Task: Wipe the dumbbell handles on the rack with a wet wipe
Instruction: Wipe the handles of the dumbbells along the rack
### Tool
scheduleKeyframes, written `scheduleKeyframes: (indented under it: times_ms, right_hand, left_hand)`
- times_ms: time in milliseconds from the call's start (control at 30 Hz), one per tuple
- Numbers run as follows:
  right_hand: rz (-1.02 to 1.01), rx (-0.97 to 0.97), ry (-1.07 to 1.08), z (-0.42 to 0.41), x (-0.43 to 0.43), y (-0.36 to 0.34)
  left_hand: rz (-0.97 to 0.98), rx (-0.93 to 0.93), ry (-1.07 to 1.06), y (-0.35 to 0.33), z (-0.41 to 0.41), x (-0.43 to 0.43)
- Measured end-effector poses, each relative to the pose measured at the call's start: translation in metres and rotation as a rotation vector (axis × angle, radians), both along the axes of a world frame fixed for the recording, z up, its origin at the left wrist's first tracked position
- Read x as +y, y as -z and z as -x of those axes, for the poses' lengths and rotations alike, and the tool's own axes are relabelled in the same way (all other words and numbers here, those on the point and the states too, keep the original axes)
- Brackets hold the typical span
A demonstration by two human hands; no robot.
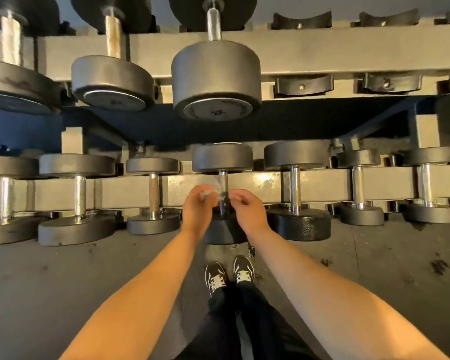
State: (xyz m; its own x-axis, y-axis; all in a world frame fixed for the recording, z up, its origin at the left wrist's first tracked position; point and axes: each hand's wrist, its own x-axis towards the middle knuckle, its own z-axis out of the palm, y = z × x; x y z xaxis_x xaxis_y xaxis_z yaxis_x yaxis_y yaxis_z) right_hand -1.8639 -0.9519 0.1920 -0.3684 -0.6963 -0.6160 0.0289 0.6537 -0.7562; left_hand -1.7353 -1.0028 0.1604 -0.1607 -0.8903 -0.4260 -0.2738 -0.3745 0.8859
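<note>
While both hands work at the lower tier of the rack [322,183], the left hand [196,207] and right hand [246,210] pinch a wet wipe [213,194] stretched across 1 dumbbell handle [223,178]. Judged step: wiping begins. Next, drag the wipe along the bar.

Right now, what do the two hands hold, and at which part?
Both hands hold one wet wipe: the left hand pinches its left end, the right hand its right end, stretched by the handle of the lower-row dumbbell.
</note>
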Motion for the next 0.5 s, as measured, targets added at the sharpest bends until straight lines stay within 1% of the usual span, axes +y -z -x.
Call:
scheduleKeyframes:
  times_ms: [100, 200, 300, 367, 433, 500]
  right_hand:
    - [-0.012, 0.046, 0.014, 0.002, -0.007, 0.032]
    - [-0.039, 0.142, -0.043, -0.001, -0.012, 0.064]
    - [-0.058, 0.339, -0.190, -0.005, -0.011, 0.088]
    - [-0.075, 0.466, -0.292, -0.006, -0.011, 0.095]
    - [-0.103, 0.490, -0.337, -0.007, -0.013, 0.098]
    - [-0.128, 0.459, -0.359, -0.006, -0.013, 0.097]
  left_hand:
    - [0.004, -0.004, -0.039, 0.035, 0.017, -0.022]
    - [0.022, -0.076, 0.063, 0.060, 0.043, -0.034]
    - [0.121, -0.235, 0.084, 0.083, 0.057, -0.043]
    - [0.202, -0.388, 0.152, 0.092, 0.055, -0.046]
    - [0.211, -0.561, 0.225, 0.103, 0.045, -0.046]
    - [0.168, -0.647, 0.284, 0.107, 0.034, -0.038]
